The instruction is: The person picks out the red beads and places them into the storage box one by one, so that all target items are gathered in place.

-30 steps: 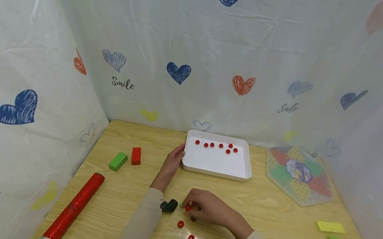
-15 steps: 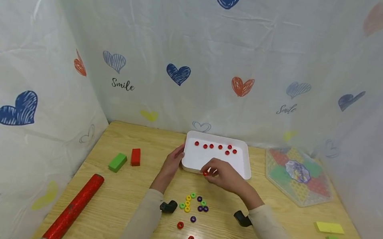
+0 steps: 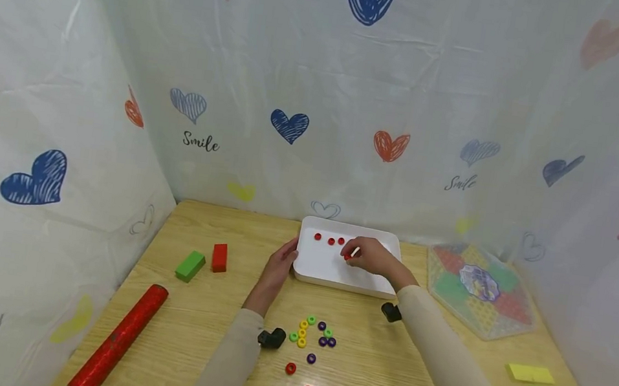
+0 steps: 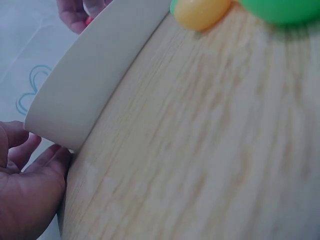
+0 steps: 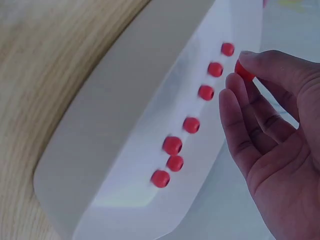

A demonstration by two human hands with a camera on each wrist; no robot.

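A shallow white tray (image 3: 328, 272) lies at the back of the table. My left hand (image 3: 278, 268) grips its left side; in the left wrist view the thumb is at the upper edge of the tray wall (image 4: 90, 85) and the fingers are low at the corner. Over the tray, my right hand (image 3: 374, 258) pinches a red bead (image 5: 244, 71) between thumb and fingertips. Several other red beads (image 5: 191, 125) sit in a loose row inside the tray; in the head view the right hand hides some of them.
Yellow beads (image 3: 303, 333), green beads (image 3: 311, 320), purple beads (image 3: 311, 358) and red beads (image 3: 291, 368) lie nearer. At left are a green block (image 3: 191, 266), a red block (image 3: 220, 258) and a red glittery tube (image 3: 120, 338). At right are a clear bead case (image 3: 481, 294) and yellow (image 3: 531, 374) and green blocks.
My right hand has moved from the loose beads on the table, past the tray's front edge, to above the tray, carrying a red bead. The left hand stays at the tray's side.
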